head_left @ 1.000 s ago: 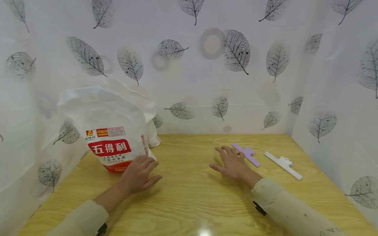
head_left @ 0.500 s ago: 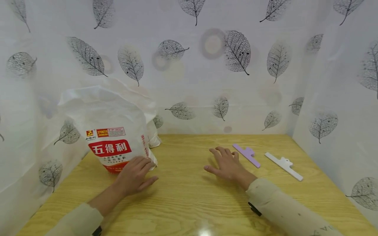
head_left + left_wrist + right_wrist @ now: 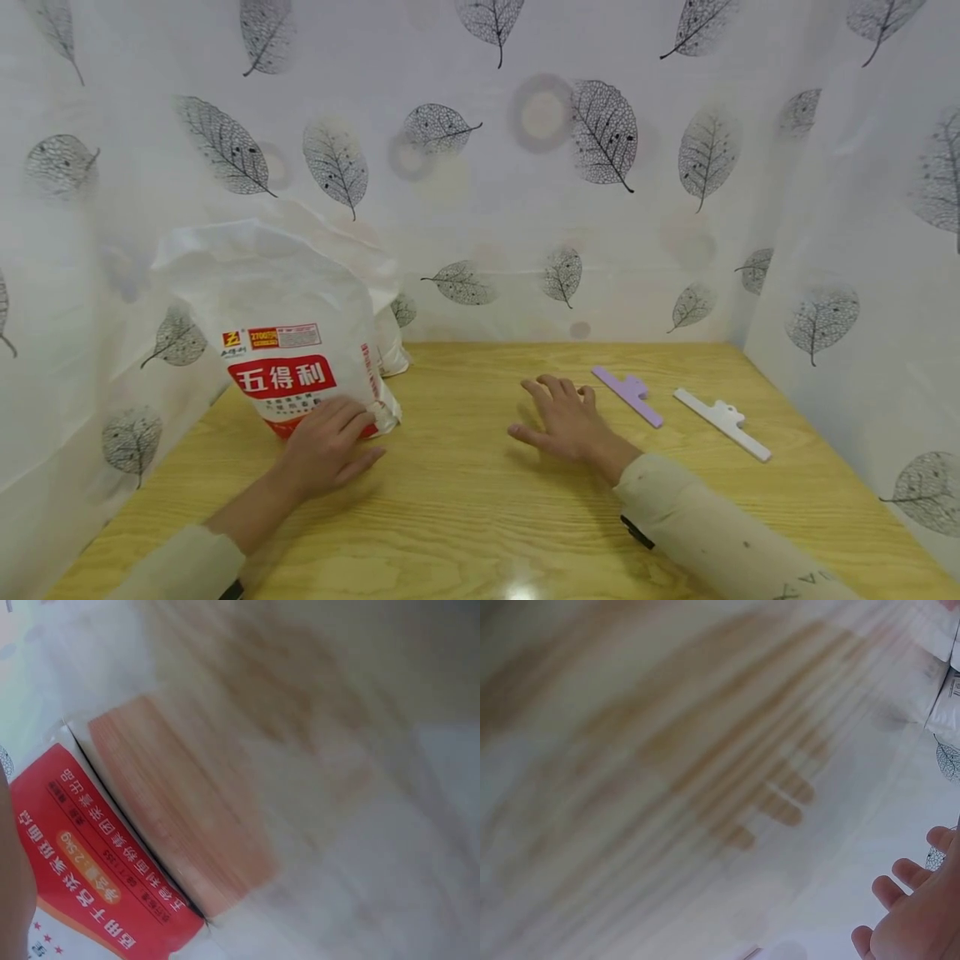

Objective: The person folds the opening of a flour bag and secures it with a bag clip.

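A white flour bag (image 3: 277, 358) with red printing stands upright on the left of the table, its top gaping. In front of its lower right part is my left hand (image 3: 326, 446), fingers loosely bent and thumb apart, overlapping the red print in the head view. The left wrist view shows the bag's red lower front (image 3: 90, 862) up close. My right hand (image 3: 564, 423) hovers low over the table's middle, fingers spread and holding nothing. Closest to it lies a purple sealing clip (image 3: 628, 396). A white sealing clip (image 3: 722, 422) lies farther right.
Another white bag (image 3: 388, 342) stands partly hidden behind the flour bag. The wooden table (image 3: 480, 517) ends at a leaf-patterned curtain (image 3: 495, 217), which also hangs along both sides.
My left hand has drawn back to the left and slightly nearer, uncovering the bag's lower right corner. The right hand has drifted left, away from the purple clip. Bag and clips stay put.
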A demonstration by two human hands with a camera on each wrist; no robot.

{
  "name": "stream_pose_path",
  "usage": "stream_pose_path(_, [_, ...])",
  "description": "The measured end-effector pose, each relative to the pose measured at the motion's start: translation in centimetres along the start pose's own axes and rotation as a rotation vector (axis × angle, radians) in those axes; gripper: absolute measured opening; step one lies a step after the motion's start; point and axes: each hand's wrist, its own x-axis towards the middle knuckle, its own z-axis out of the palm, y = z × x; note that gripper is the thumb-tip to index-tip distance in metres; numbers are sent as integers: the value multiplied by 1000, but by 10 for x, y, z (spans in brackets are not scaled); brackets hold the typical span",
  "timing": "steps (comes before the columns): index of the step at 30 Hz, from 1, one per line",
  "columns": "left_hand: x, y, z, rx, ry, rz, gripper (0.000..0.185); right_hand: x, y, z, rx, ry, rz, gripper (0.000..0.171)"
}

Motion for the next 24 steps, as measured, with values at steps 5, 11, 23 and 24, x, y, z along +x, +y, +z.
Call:
stream_pose_path(5, [-5, -3, -3, -3, 6, -20, 48, 1, -4, 1, 8, 2, -2, 82])
stream_pose_path(11, [-6, -5, -5, 14, 0, -30, 48, 4, -8, 3, 3, 8, -5, 82])
stream_pose_path(23, [-9, -8, -8, 49, 28, -15, 58, 10, -19, 7, -21, -27, -20, 86])
stream_pose_path(24, [-9, -9, -8, 48, 29, -12, 57, 11, -20, 8, -19, -28, -24, 86])
